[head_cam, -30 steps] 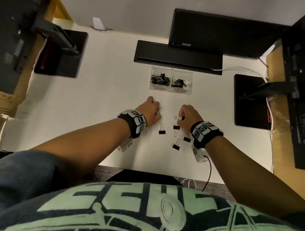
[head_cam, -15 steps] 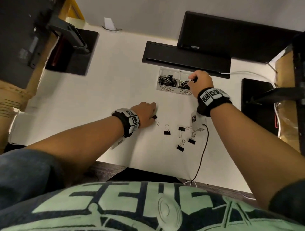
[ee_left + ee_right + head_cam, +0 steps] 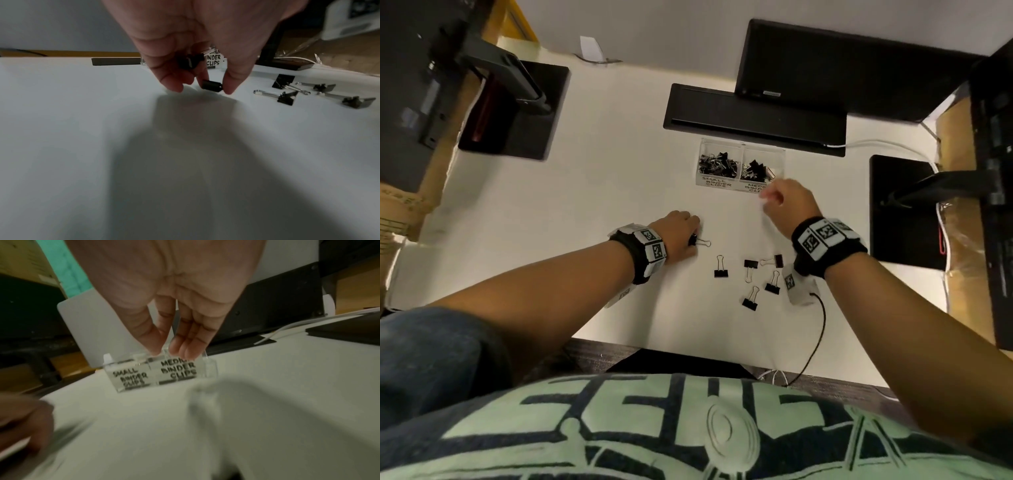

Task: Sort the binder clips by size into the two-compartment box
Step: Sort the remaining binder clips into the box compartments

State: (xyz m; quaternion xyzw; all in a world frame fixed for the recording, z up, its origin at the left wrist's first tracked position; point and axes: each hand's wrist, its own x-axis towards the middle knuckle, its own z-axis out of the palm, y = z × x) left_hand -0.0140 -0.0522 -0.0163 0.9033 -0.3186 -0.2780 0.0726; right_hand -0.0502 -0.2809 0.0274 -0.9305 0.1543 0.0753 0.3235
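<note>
Now, from the head view, the box [image 3: 739,186] is seen on the table [image 3: 585,205], clips in both halves. Five loose clips [image 3: 721,273] lie near it. From the left wrist view, one small clip [image 3: 211,84] is pinched by the left hand [image 3: 197,48]; another is tucked in its palm. Clips are light, stiff and springy, best taken by the black body. From the right wrist view, the right hand [image 3: 170,305] is held with loose fingers [image 3: 180,347], nothing gripped, above the box. Nothing blocks the way.

My head view looks steeply down over the table [image 3: 592,212]; both wrist views sit low (very close), sharing the labelled box [image 3: 739,185] [image 3: 160,374].
</note>
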